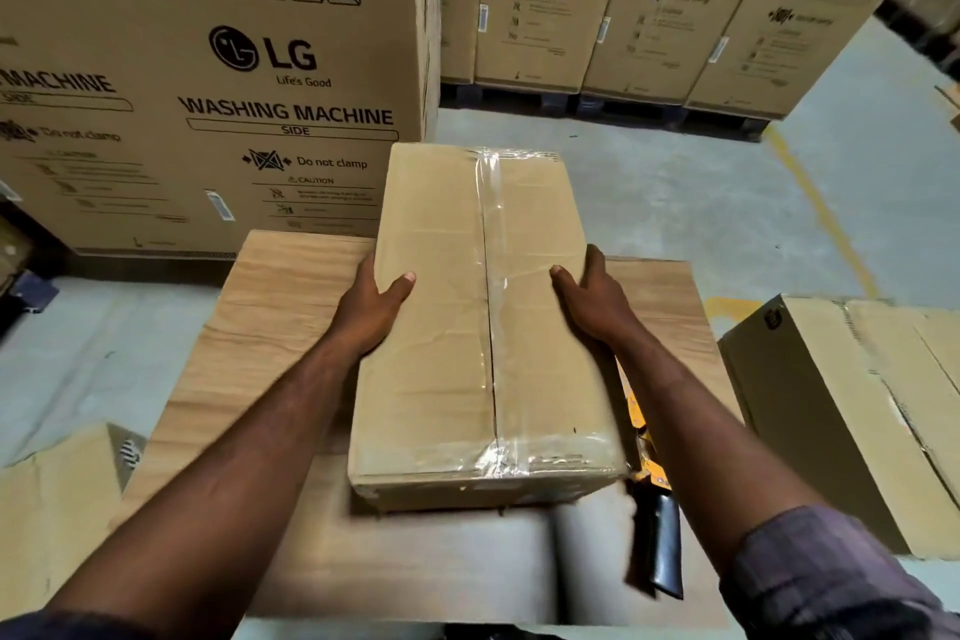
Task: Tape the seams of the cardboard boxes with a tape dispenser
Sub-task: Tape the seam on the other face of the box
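The fingers of both hands are hidden, gone down over the long sides of the long brown cardboard box (436, 327). Only the thumbs show, flat on its top face. The left hand (376, 307) grips the left top edge and the right hand (592, 299) the right, each spread wide.

The yellow tape dispenser with a black handle (657, 541) is blurred, half covered by the box's near right corner and the right forearm.

The box is over the middle of the pale wood-grain tabletop (280, 286); whether it rests there or is lifted I cannot tell. Bare tabletop shows on both sides of it. Its long axis runs straight away from the person, and the strip of clear tape (491, 203) follows the centre seam.

A big printed washing-machine carton (208, 68) stands close behind on the left, and another taped cardboard box (831, 405) sits low on the right. Grey concrete floor (675, 203) lies open beyond.
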Tool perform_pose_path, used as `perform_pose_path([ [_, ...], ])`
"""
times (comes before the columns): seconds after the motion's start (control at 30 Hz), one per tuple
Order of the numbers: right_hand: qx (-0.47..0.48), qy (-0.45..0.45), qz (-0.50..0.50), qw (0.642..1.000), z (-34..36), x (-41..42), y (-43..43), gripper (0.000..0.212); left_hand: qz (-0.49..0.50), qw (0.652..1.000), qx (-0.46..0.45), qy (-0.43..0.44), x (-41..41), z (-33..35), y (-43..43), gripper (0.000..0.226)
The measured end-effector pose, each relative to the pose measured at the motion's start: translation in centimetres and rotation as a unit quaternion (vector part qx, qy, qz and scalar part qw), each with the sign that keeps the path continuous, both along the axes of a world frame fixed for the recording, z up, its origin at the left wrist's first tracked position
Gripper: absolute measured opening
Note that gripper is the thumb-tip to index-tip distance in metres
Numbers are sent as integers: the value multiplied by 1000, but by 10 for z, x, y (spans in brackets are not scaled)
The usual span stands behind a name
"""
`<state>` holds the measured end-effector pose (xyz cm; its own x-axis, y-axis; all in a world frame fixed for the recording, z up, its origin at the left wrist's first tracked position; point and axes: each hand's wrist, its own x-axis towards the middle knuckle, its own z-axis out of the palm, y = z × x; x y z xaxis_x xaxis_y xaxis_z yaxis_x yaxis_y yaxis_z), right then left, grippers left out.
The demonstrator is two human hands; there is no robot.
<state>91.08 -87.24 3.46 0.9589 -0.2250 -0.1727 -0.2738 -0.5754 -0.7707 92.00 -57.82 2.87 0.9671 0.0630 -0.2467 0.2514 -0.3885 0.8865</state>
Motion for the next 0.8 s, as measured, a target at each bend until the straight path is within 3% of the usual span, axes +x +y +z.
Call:
perform_pose_path([
  [0.27,86,1,-6,996,-12,6,-10,55,8,999,-31,5,5,-6,0,52],
  [0.8,106,-7,10,994,20,13,-55,49,-6,998,-54,-8,0,50,-45,41],
])
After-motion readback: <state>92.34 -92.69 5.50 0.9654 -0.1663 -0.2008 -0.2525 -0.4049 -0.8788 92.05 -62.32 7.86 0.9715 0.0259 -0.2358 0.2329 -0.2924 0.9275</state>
